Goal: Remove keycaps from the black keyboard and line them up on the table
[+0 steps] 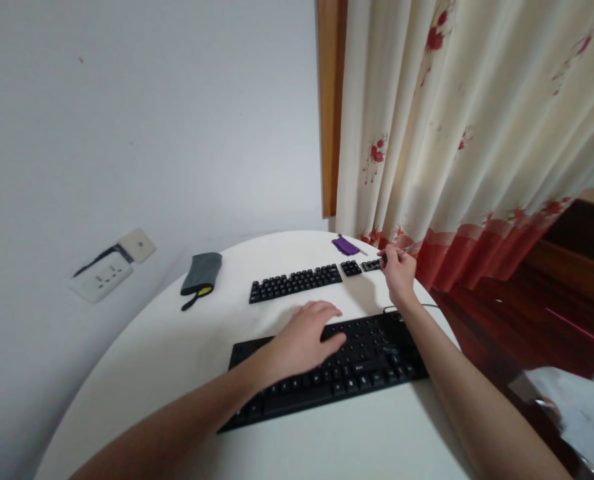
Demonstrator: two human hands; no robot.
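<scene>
A black keyboard (297, 399) lies at a slant on the white table, with some of its keys off and bare key posts showing in the upper part. My left hand (307, 338) is over its upper middle, palm down, fingers apart and holding nothing. Behind the keyboard, black keycaps stand in rows: a long group (297, 283), a small block (351, 268) and a right-hand group (371, 265). At that right-hand group my right hand (399, 272) is closed, pinching a small black keycap (385, 259). Its fingers partly hide the group.
A grey pouch (201, 273) with a black loop lies at the table's left. Near the back edge are a purple cloth (345, 245) and a thin white stick (363, 251). A floral curtain (427, 167) hangs behind the right side. White plastic bags (577, 413) sit at lower right.
</scene>
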